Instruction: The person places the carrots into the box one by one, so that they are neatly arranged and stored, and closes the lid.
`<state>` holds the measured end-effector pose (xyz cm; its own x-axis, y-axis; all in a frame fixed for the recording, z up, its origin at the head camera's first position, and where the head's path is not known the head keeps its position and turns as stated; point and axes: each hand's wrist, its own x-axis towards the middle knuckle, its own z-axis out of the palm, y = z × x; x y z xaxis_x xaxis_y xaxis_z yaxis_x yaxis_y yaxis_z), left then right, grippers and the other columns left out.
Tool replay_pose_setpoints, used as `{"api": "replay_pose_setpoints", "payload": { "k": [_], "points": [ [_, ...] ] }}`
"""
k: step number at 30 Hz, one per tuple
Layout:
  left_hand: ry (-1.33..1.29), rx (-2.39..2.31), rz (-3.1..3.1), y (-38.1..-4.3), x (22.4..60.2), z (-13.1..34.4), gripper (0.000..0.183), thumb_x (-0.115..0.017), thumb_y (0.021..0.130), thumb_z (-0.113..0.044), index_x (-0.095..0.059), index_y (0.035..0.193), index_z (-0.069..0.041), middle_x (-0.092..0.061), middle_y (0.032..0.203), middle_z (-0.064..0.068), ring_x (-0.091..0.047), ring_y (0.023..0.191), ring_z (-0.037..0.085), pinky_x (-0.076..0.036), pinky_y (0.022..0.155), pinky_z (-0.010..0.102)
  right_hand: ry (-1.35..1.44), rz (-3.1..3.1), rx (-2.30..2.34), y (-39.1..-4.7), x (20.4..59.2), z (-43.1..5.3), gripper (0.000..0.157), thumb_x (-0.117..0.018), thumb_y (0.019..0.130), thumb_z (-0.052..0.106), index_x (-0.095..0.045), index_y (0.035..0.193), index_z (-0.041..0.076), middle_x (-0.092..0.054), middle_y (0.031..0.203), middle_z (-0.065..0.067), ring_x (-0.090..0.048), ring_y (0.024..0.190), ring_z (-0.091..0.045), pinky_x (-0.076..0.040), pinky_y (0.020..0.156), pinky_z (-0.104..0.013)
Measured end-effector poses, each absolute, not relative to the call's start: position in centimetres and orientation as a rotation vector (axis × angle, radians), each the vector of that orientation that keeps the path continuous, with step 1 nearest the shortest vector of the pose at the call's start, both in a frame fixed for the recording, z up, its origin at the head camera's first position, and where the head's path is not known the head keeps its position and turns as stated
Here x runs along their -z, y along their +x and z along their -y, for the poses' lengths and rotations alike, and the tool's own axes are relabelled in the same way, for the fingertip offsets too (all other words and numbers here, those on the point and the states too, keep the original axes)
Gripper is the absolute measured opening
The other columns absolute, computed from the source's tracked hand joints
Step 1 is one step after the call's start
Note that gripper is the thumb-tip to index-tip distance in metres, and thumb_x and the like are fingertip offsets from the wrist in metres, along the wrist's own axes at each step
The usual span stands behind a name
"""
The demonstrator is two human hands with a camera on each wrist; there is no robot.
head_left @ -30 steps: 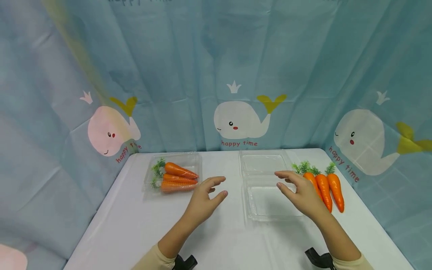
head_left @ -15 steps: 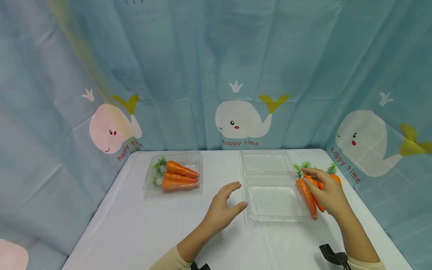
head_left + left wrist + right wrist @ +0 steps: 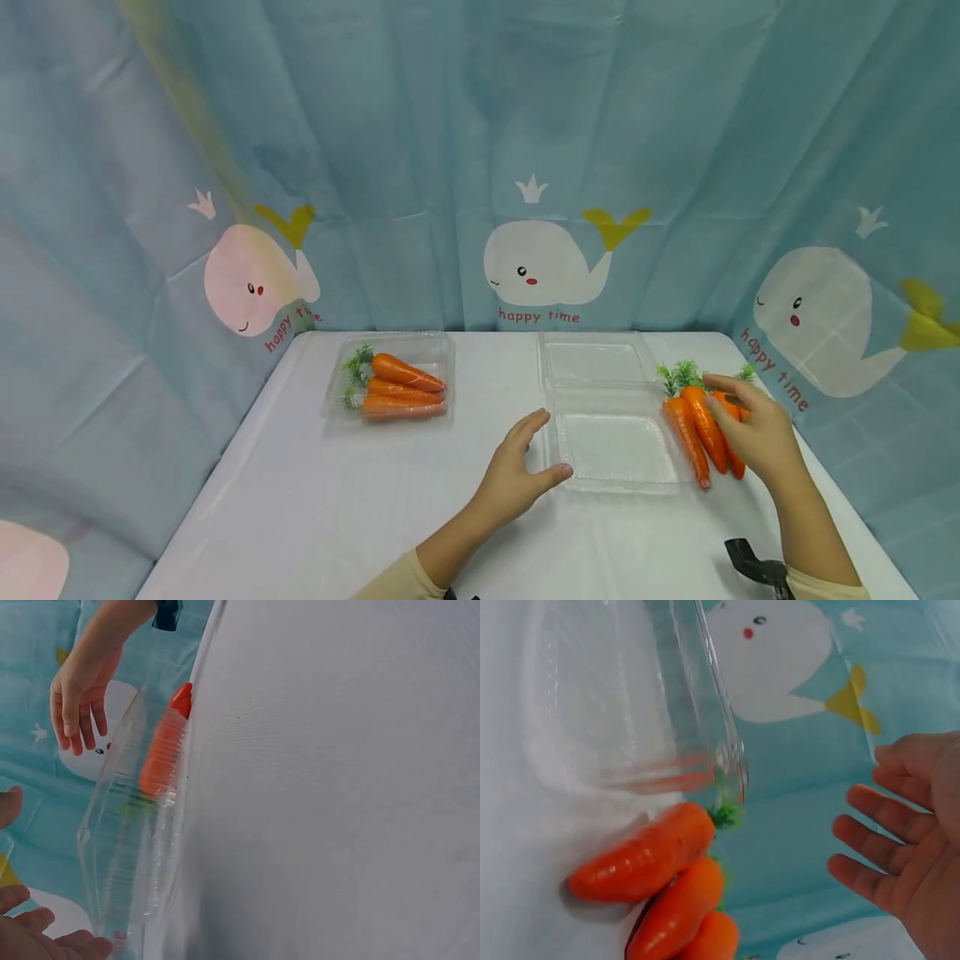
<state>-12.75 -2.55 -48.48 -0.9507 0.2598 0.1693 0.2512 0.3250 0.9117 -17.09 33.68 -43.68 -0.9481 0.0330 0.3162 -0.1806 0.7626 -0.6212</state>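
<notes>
In the head view my right hand (image 3: 761,429) hovers over several orange carrots (image 3: 686,442) with green tops, at the right of the table. Its fingers are spread and loosely bent. The right wrist view shows this hand (image 3: 922,832) apart from the carrots (image 3: 649,855), holding nothing. Left of them lies a clear plastic clamshell box (image 3: 618,483) with its lid folded back. My left hand (image 3: 513,475) is beside the box's near left corner, thumb and fingers apart. Fingers of the left hand (image 3: 45,941) show at the lower left of the left wrist view, with nothing in them.
A second clear plastic box (image 3: 442,346) with several carrots (image 3: 405,387) in it sits at the back left of the white table (image 3: 300,500). A blue curtain (image 3: 390,167) printed with whales hangs around the back and sides.
My right hand has moved right, from above the box to over the carrots. The left hand has moved right, nearer to the open box. The view has shifted slightly.
</notes>
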Motion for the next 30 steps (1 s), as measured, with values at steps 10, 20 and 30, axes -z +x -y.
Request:
{"api": "replay_pose_setpoints", "payload": {
  "k": [10,20,30],
  "points": [
    [0.476,-1.726,-2.552,-12.6,49.6,1.4,0.098,-0.086,0.082,-0.042,-0.035,0.16,-0.013,-0.022,0.171,0.004,-0.028,0.154,0.031,-0.034,0.12,0.057,-0.024,2.654,-0.954,-17.7,45.4,-36.2,0.047,-0.057,0.106,0.03,-0.055,0.147,0.007,-0.05,0.148,-0.029,-0.046,0.129,-0.055,-0.043,0.094,-0.077],
    [0.433,-1.73,-2.54,-12.2,50.3,0.4,0.101,-0.088,0.081,-0.034,-0.031,0.162,-0.013,-0.019,0.171,0.003,-0.026,0.155,0.032,-0.031,0.121,0.057,-0.093,2.629,-0.916,-18.0,46.7,-38.8,0.047,-0.059,0.104,0.028,-0.056,0.144,0.002,-0.051,0.144,-0.031,-0.049,0.122,-0.055,-0.045,0.092,-0.075],
    [0.437,-1.783,-2.501,-12.3,50.9,0.0,0.101,-0.087,0.083,-0.023,-0.027,0.163,-0.008,-0.02,0.171,0.008,-0.024,0.156,0.028,-0.03,0.123,0.046,-0.356,2.696,-0.979,-18.0,48.4,-41.0,0.063,-0.06,0.103,0.034,-0.044,0.151,-0.005,-0.044,0.143,-0.038,-0.045,0.123,-0.059,-0.047,0.096,-0.072]
  ]
}}
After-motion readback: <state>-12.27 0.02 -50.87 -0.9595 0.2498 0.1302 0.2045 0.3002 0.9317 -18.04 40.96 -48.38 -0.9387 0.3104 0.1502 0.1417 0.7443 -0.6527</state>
